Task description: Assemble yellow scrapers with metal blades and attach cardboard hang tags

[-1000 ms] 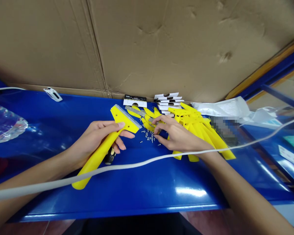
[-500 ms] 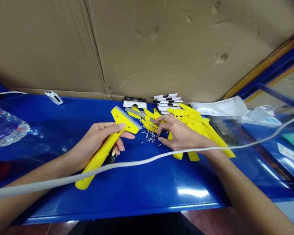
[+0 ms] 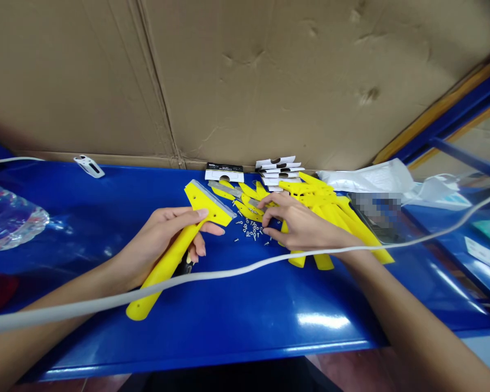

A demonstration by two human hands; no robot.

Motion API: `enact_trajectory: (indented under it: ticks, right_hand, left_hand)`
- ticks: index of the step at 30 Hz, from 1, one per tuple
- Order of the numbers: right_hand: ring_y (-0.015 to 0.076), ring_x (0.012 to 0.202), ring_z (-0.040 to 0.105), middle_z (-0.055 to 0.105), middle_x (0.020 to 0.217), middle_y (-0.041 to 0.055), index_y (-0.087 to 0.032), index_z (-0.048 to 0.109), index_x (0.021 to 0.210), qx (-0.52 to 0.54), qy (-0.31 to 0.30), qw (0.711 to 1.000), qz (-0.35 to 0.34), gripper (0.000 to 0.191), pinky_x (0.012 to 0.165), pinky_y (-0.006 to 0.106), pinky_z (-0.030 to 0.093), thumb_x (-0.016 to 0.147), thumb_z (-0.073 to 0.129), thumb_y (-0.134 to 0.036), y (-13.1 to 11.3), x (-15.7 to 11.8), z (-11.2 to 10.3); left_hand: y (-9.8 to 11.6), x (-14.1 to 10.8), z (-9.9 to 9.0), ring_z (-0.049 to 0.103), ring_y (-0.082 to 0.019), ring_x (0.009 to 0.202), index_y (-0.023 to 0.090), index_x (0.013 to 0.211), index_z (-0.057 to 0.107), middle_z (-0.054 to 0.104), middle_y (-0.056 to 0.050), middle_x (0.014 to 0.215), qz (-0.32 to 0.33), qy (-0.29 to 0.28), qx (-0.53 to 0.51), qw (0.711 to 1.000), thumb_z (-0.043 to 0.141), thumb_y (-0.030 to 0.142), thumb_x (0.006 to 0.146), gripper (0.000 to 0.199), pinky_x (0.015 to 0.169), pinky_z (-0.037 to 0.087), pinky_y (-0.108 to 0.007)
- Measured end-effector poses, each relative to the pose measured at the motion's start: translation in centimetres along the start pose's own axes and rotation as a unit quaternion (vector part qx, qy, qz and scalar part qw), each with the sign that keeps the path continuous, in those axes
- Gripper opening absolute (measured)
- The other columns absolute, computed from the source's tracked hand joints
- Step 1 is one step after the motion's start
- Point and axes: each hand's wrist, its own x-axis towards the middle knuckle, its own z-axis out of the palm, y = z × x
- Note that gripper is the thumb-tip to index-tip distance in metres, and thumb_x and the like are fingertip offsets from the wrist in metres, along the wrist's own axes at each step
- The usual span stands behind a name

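Observation:
In my left hand (image 3: 169, 231) is a yellow scraper (image 3: 167, 267), its handle slanting down toward me and a grey blade edge along its wide head. The thumb presses on the head while the fingers wrap behind. A dark object (image 3: 184, 265), partly hidden, shows beneath that hand. My right hand (image 3: 292, 220) hovers low over the right side of a scatter of small screws and nuts (image 3: 251, 228), thumb and index tips slightly apart. Behind its fingertips lie yellow scraper head pieces (image 3: 247, 209), some with metal blades. Several yellow handles (image 3: 343, 218) are piled beside and under the hand.
A white cable (image 3: 249, 268) crosses in front of both forearms. At the back are a black-and-white card (image 3: 224, 172), folded cards (image 3: 278, 170), a white plastic packet (image 3: 367, 177) and a white handheld item (image 3: 89, 166). Clear plastic (image 3: 12, 218) lies left; cardboard (image 3: 245, 81) walls the back.
Both hands keep nearly the same pose. The scraper in my left hand sits slightly lower in view, and the right fingertips have shifted only a little among the screws.

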Motion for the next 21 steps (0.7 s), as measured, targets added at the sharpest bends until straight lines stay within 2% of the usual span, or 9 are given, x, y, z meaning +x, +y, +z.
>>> enact_trajectory:
  ticks: [6,9,12,16,21]
  right_hand:
    - [0.0351,0.147,0.059,0.066,0.144,0.0128,-0.025,0.076,0.1,0.007,-0.013,1.0,-0.001,0.007,0.128,0.062,0.044,0.104,0.07,-0.026,0.3,0.0,0.3]
    - [0.0345,0.144,0.06,0.066,0.142,0.0138,-0.024,0.072,0.103,0.018,0.001,1.0,-0.003,0.007,0.125,0.06,0.047,0.107,0.067,-0.025,0.2,0.1,0.3]
    - [0.0328,0.138,0.063,0.065,0.139,0.0137,-0.025,0.068,0.103,0.058,0.073,0.996,-0.016,0.008,0.119,0.057,0.051,0.109,0.063,-0.027,-0.4,0.3,0.1]
    - [0.0309,0.131,0.065,0.068,0.133,0.0117,-0.027,0.068,0.105,0.15,0.2,0.968,-0.031,0.004,0.117,0.056,0.052,0.108,0.068,-0.03,-2.4,0.4,-0.1]
    - [0.0284,0.129,0.066,0.068,0.13,0.01,-0.026,0.072,0.102,0.286,0.223,0.932,-0.02,0.006,0.12,0.052,0.05,0.105,0.076,-0.03,-5.8,0.3,1.1]
  left_hand:
    - [0.0,-0.1,0.0,0.066,-0.015,0.048,0.011,0.096,0.092,0.073,-0.009,0.057,-0.005,-0.004,0.006,1.0,0.082,0.044,0.097,0.034,0.049,0.055,-0.02]
    - [0.0,-0.2,0.0,0.066,-0.014,0.049,0.011,0.098,0.092,0.074,-0.01,0.058,-0.001,-0.008,0.014,1.0,0.083,0.045,0.097,0.036,0.05,0.055,-0.019]
    - [0.1,-0.4,0.1,0.067,-0.014,0.049,0.012,0.099,0.092,0.076,-0.011,0.061,0.004,-0.014,0.03,0.999,0.081,0.045,0.099,0.034,0.05,0.056,-0.019]
    - [0.3,-0.6,0.5,0.069,-0.015,0.05,0.012,0.096,0.092,0.078,-0.012,0.062,0.004,-0.018,0.042,0.999,0.079,0.041,0.101,0.032,0.051,0.058,-0.02]
    - [0.3,-0.7,0.7,0.071,-0.016,0.049,0.012,0.096,0.092,0.08,-0.013,0.067,0.0,-0.016,0.051,0.999,0.081,0.043,0.1,0.034,0.05,0.058,-0.02]
